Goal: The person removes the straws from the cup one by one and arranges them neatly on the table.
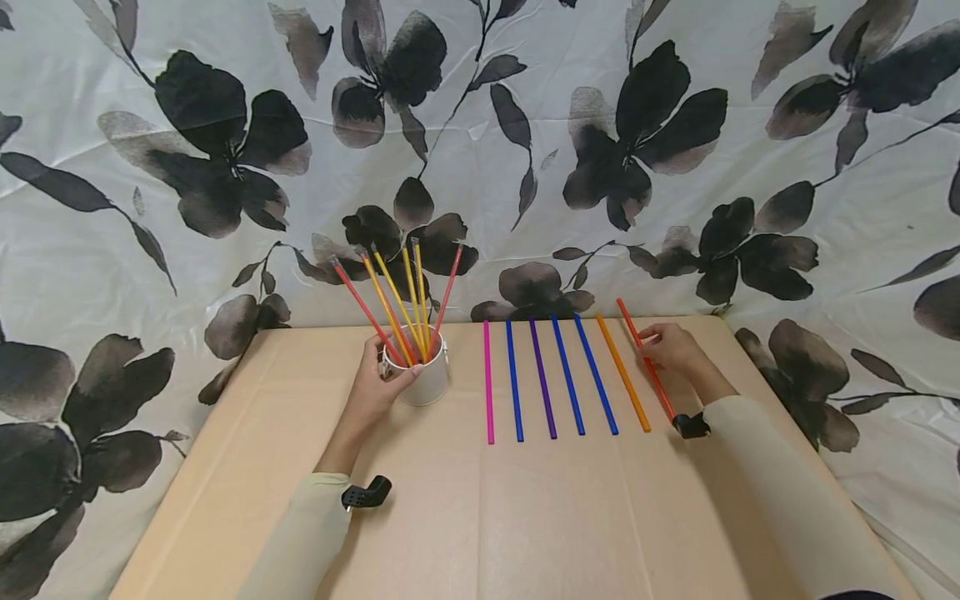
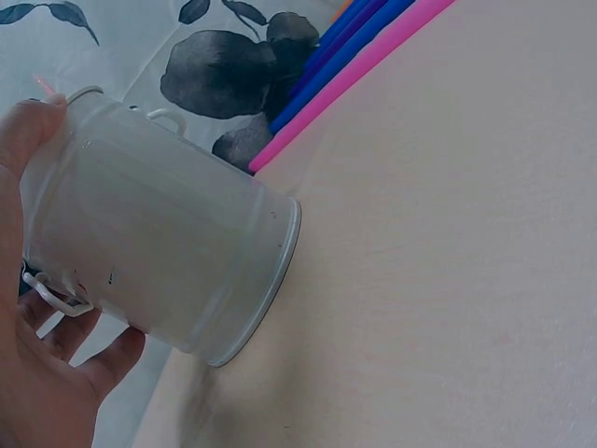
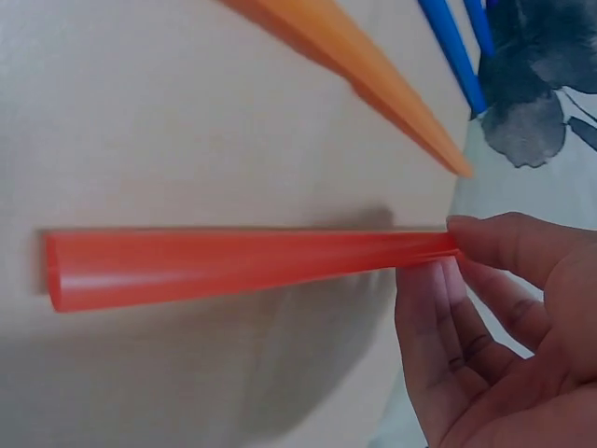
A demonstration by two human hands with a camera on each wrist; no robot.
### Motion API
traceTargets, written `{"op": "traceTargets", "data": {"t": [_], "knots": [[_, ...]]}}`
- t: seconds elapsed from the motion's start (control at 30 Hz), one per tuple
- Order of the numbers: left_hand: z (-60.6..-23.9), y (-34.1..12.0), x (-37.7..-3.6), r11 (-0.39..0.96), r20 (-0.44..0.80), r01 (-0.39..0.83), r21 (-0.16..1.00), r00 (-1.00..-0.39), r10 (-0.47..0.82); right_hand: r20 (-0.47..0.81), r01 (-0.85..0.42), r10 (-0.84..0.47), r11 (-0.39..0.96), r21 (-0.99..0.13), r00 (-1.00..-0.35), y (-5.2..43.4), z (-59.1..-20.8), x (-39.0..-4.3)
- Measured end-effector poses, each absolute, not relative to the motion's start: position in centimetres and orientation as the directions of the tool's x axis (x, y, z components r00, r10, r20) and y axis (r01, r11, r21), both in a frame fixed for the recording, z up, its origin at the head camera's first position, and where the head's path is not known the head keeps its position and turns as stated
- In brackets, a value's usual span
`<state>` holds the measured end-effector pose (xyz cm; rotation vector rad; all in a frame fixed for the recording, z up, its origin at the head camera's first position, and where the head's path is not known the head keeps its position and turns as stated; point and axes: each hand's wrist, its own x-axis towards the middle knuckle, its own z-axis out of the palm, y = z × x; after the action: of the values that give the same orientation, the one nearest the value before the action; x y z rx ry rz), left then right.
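My left hand (image 1: 375, 390) grips a small white metal pail (image 1: 429, 388) around its left side, thumb near the rim. The left wrist view shows the wall of the pail (image 2: 168, 219) with small handle loops. Red and yellow straws (image 1: 409, 279) lean inside it, tops fanned out. At the right end of a row of straws, my right hand (image 1: 675, 354) pinches a red straw (image 1: 662, 392) between thumb and fingers. In the right wrist view, the near end of this red straw (image 3: 215, 269) looks hollow; whether it touches the table, I cannot tell.
Left of the red straw lie an orange straw (image 1: 624, 373), several blue and purple straws (image 1: 543, 379) and a pink straw (image 1: 489, 383), roughly side by side. They rest on a light wood-coloured table (image 1: 525, 517). A floral cloth (image 1: 480, 167) hangs behind its back edge.
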<state>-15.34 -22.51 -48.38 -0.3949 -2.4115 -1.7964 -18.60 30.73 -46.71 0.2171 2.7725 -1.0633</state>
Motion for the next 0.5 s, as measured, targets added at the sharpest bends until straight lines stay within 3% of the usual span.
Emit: {"op": "traceTargets", "data": {"t": [0.27,0.5], "knots": [[-48.8,-22.8,-15.9,0.278,0.240,0.273,0.921,-0.960,0.146,-0.219,0.236,0.132,0.788,-0.569,-0.967,30.3,-47.5,-18.6],[-48.7,-22.8,-16.2,0.273,0.243,0.275,0.922,-0.959,0.146,-0.238,0.285,0.179,0.775,-0.563,-0.955,29.5,-47.5,-18.6]]}}
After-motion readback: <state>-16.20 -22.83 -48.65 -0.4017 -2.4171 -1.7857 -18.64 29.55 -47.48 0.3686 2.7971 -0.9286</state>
